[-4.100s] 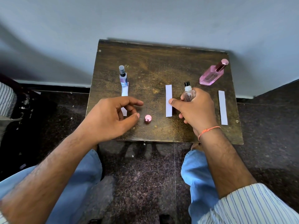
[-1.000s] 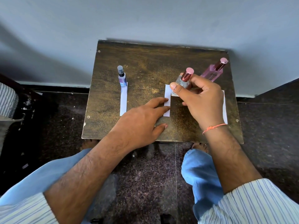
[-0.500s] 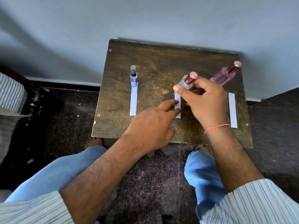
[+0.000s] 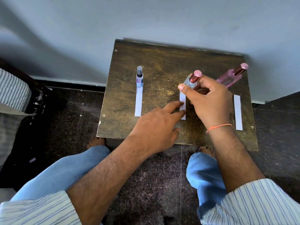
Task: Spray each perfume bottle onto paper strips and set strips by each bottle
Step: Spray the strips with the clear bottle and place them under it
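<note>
So the right hand (image 4: pixel 211 101) grips the small clear bottle (image 4: pixel 190 82) with the pink cap, right at the far end of the middle strip (image 4: pixel 182 106). The left hand (image 4: pixel 155 125) lies open, straight fingertips pressing that strip flat on the worktop (image 4: pixel 162 62).

Risky bit: the bottle looks tilted, so if it gets let go like that it probably tips over, maybe rolls into the tall pink bottle (image 4: pixel 230 77) to the right. Lifting those fingers carelessly could also drag the light strip askew. The left bottle (image 4: pixel 139 78) with its strip (image 4: pixel 138 101) and the right strip (image 4: pixel 238 112) sit well apart, likely safe.
</note>
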Demonstrator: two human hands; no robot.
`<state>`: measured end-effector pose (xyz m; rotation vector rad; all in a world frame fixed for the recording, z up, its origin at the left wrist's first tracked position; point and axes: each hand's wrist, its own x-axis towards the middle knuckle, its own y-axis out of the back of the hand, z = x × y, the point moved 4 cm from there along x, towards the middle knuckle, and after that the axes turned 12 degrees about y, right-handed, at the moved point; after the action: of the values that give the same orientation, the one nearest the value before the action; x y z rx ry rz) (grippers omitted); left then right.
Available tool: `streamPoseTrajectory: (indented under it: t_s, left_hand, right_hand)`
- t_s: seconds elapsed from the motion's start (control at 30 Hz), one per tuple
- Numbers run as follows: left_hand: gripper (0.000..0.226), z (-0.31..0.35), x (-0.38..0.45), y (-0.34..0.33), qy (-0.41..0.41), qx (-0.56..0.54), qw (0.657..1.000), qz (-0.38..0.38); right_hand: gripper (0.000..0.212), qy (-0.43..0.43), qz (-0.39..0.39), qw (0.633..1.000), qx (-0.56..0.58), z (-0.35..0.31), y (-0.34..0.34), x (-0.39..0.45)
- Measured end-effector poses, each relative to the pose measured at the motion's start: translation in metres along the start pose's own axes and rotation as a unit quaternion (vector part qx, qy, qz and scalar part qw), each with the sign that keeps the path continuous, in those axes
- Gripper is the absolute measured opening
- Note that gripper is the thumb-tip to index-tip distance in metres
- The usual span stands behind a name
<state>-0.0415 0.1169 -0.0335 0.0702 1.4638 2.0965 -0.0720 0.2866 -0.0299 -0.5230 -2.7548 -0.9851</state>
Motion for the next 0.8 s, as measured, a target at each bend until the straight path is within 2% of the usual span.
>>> streamPoseTrajectory:
  t_s: [0.8]
  left_hand:
    - [0.065, -0.001, -0.0008, 0.0024, -0.011, -0.011, 1.0, 0.003]
  right_hand:
    - [0.034, -0.025, 0.009, 1.0, -0.002, 0.0006, -0.0025, 0.0003]
